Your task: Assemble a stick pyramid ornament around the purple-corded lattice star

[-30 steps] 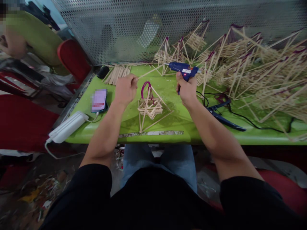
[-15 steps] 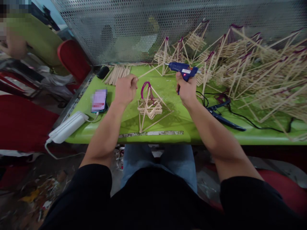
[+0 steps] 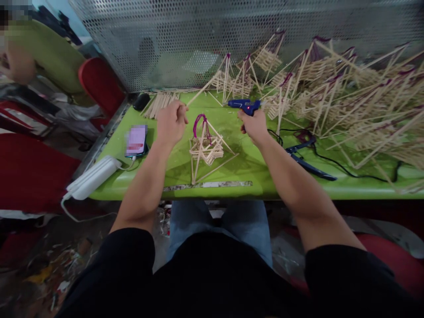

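My left hand (image 3: 172, 121) is closed on one end of a thin wooden stick (image 3: 201, 91), which slants up and away to the right. In my right hand (image 3: 254, 124) is a blue hot glue gun (image 3: 243, 104), its red light lit and its nozzle facing left, below the stick's far end and apart from it. Between my hands on the green table stands a small frame of wooden sticks (image 3: 207, 150) with a star-shaped stacked body and a purple cord loop (image 3: 198, 124) at its peak.
Finished-looking stick frames (image 3: 347, 97) crowd the right side. Loose sticks (image 3: 161, 104), a black mouse-like object (image 3: 141, 101), a phone (image 3: 136, 140) and a white power strip (image 3: 94, 177) lie left. Dark-handled pliers (image 3: 308, 163) and a black cable lie right. A perforated metal panel (image 3: 165, 44) stands behind.
The glue gun has dropped toward the table and turned, its nozzle leaving the stick's end. The stick in my left hand now tilts more steeply upward.
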### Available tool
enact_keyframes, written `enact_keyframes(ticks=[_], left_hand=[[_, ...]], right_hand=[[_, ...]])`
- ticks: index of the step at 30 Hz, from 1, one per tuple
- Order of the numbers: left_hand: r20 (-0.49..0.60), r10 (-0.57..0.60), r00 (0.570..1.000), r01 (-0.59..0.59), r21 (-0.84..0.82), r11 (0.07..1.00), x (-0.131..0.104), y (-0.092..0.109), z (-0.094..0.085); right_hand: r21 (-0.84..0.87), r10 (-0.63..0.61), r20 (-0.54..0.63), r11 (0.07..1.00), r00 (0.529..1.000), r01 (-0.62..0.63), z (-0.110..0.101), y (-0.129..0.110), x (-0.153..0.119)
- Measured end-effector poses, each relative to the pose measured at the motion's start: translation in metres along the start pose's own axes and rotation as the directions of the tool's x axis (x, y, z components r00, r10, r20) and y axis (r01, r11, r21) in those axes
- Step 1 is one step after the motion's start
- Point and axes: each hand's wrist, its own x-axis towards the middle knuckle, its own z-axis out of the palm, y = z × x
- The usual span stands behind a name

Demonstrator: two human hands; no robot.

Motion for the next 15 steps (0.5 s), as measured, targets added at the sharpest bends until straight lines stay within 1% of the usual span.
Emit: enact_keyframes(ticks=[4, 7, 9, 12, 15], left_hand=[[-0.03, 0.029, 0.999, -0.031, -0.036, 0.999, -0.002, 0.005, 0.001], [-0.069, 0.067, 0.995, -0.069, -0.023, 0.997, -0.002, 0.008, 0.0], [-0.087, 0.071, 0.994, -0.073, -0.021, 0.997, -0.002, 0.009, 0.0], [-0.088, 0.037, 0.995, -0.042, -0.056, 0.998, -0.003, 0.01, -0.001], [-0.102, 0.033, 0.994, -0.043, -0.104, 0.994, -0.003, 0.01, -0.001]], right_hand=[[-0.093, 0.068, 0.063, 0.994, 0.996, -0.062, 0.0, 0.01, 0.005], [-0.172, 0.094, 0.065, 0.982, 0.993, -0.082, 0.0, 0.014, 0.008], [-0.25, 0.111, 0.06, 0.964, 0.992, -0.093, -0.002, 0.014, 0.009], [-0.41, 0.129, 0.048, 0.907, 0.991, -0.098, -0.009, 0.008, 0.01], [-0.582, 0.11, 0.033, 0.81, 0.993, -0.07, -0.018, 0.0, 0.011]])
